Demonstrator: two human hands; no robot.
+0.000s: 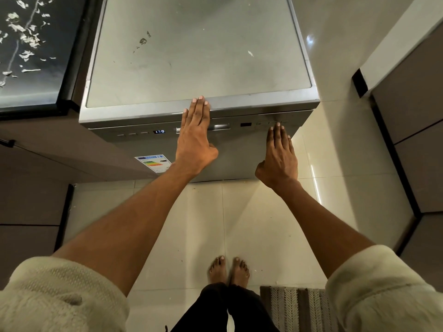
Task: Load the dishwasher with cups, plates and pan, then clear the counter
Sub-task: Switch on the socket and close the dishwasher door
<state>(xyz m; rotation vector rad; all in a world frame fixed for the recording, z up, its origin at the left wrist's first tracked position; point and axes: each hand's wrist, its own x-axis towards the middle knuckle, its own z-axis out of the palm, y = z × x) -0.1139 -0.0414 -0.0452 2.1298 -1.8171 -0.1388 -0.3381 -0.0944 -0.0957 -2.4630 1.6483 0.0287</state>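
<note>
Dishwasher (199,56), a grey freestanding unit, fills the upper centre of the frame, seen from above; its door is closed, and the door front faces the lower edge of the frame, running left to right along its control strip; a small lit display (159,132) on that strip reads 130, left of centre.

Left hand (195,137) lies flat, fingers straight and together, pointing toward the top of the frame; its fingertips (200,101) reach over the front edge of the top panel, while the palm covers the recessed handle (219,127) area; the forearm stretches up from the lower left. Right hand (279,156) is likewise flat, fingers straight and close together, tips at the control strip near the right end of the door; whether they press a button I cannot tell; the thumb sticks out to the left. Neither hand holds anything.

An energy label (153,163) sits on the door below the display; a dark speckled counter (26,44) lies at upper left; bare feet (229,269) stand on pale floor tiles (239,224), with a striped mat (292,307) at lower right.
</note>
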